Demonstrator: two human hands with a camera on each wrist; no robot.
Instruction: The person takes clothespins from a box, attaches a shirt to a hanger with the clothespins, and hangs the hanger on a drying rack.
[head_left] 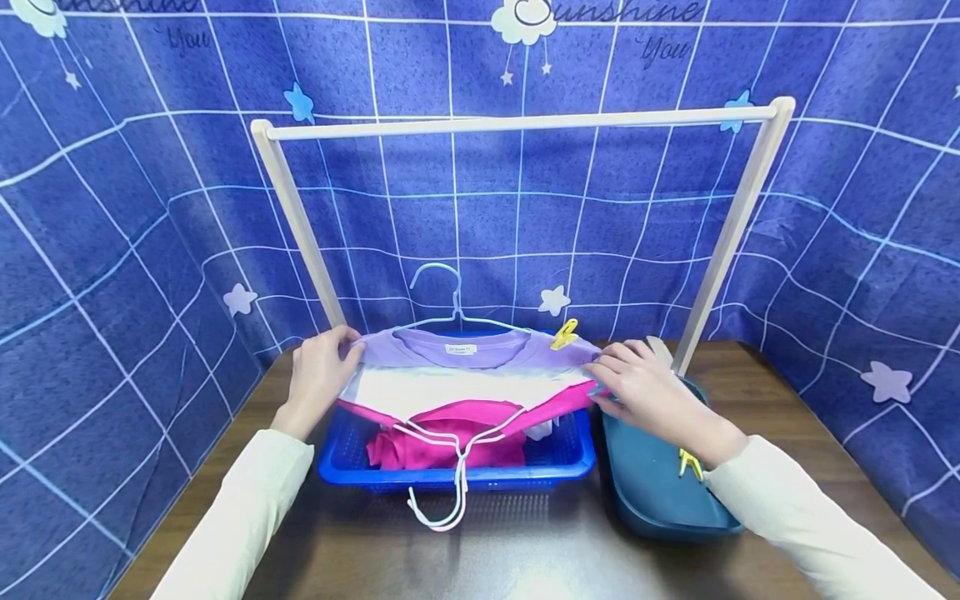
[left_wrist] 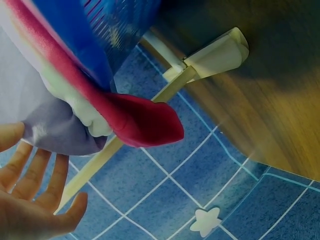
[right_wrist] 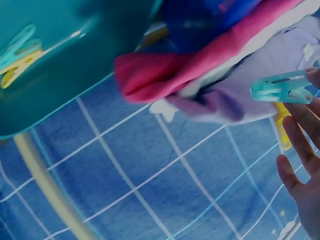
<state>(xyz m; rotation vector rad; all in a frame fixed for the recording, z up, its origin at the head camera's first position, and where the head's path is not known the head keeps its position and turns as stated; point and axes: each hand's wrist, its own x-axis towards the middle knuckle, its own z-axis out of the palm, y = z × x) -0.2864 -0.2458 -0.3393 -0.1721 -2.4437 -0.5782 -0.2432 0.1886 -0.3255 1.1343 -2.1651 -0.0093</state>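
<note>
The purple shirt (head_left: pixel 427 383) is over the basket (head_left: pixel 375 477), a hanger (head_left: pixel 458 293) at its neck, a yellow peg (head_left: pixel 565 334) on its right shoulder. The left hand (head_left: pixel 317 371) pinches the left shoulder; the right hand (head_left: pixel 641 392) pinches a teal peg (right_wrist: pixel 275 91), its hold on cloth unclear. Smoothing likely goes best with both shoulders level and evenly drawn.

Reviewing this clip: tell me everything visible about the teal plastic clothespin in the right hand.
The teal plastic clothespin is slim and slightly shiny, with narrow openings along its upper side. The right hand pinches it near one end; in the right wrist view the other end points left, in front of lavender fabric. I cannot tell whether it touches the cloth. In the head view, fingers mostly hide it.
</note>
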